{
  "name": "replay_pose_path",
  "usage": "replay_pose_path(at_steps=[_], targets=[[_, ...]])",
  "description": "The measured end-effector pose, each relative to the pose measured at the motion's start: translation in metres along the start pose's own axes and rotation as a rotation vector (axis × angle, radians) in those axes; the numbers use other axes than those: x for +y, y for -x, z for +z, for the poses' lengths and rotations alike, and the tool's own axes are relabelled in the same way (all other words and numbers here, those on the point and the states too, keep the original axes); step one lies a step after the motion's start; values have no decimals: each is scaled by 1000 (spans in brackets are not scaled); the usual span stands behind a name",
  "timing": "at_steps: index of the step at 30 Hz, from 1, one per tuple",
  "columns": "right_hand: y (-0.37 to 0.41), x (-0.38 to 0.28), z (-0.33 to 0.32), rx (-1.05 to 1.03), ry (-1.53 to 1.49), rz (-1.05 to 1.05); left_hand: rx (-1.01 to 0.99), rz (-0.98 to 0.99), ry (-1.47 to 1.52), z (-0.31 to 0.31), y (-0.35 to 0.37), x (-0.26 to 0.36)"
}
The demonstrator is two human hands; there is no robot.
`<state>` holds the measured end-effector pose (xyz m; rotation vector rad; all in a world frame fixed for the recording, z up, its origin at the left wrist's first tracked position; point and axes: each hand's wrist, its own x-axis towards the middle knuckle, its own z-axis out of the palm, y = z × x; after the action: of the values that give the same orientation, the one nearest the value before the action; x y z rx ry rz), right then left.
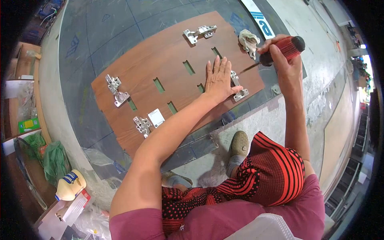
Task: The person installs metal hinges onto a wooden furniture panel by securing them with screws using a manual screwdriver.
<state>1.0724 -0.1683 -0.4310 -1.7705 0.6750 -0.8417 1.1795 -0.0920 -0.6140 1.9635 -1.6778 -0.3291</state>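
Note:
A brown wooden panel [160,60] with several slots lies on the dark work surface. My left hand [218,82] rests flat on it, fingers spread, the thumb against a metal hinge [241,95] at the panel's right edge. Above and right of that hinge, my right hand [285,60] grips a red and black screwdriver [289,47], its shaft pointing down-left with the tip close to the hinge. Other metal hinges sit at the top [200,33], the left [116,91] and the lower left [142,126]. A white label [156,118] lies near the lower-left hinge.
A crumpled cloth glove [249,41] lies beyond the panel's right edge, beside a white sign strip [259,18]. Down at the left are a yellowish bottle [71,185], a green plastic bag [56,162] and a wooden box [34,88]. My feet stand below the work surface.

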Motion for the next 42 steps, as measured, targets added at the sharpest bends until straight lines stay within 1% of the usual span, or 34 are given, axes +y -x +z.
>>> replay_pose_path(at_steps=[1, 2, 5, 6, 9, 12, 16, 19, 21, 27, 34, 37, 40, 42], targets=[[-2, 1, -3, 50, 22, -6, -3, -5, 11, 0, 0, 0], [-3, 4, -7, 23, 116, 28, -7, -10, 21, 0, 0, 0], [1, 15, -2, 19, 87, 55, 0, -5, 13, 1, -1, -1], [3, 17, 0, 31, 32, 66, 1, -2, 12, 0, -1, 1], [2, 17, 0, 28, 97, 71, 10, -5, 0, 2, -1, 0], [1, 20, -1, 57, 109, 62, -1, -4, -26, 1, -1, -1], [1, 25, -1, 65, 102, 71, -24, -14, 12, -2, -1, 1], [2, 26, 3, 53, 97, 113, -15, -10, 11, -1, -1, 1], [3, 29, 5, 81, 83, 149, -10, -6, 4, 0, -1, 1], [-2, 39, 0, 70, -52, 64, 4, -2, 5, 1, 0, 0], [-1, 45, -1, 87, -68, 77, 5, -2, 7, 2, 0, -1], [-1, 43, -2, 56, -28, 82, -6, -8, 0, 3, 0, -1], [-1, 39, -1, 34, -74, 49, 1, -3, -6, 4, 0, -1], [-1, 41, -3, -42, -133, 26, 18, 7, -12, 6, 1, -2]])
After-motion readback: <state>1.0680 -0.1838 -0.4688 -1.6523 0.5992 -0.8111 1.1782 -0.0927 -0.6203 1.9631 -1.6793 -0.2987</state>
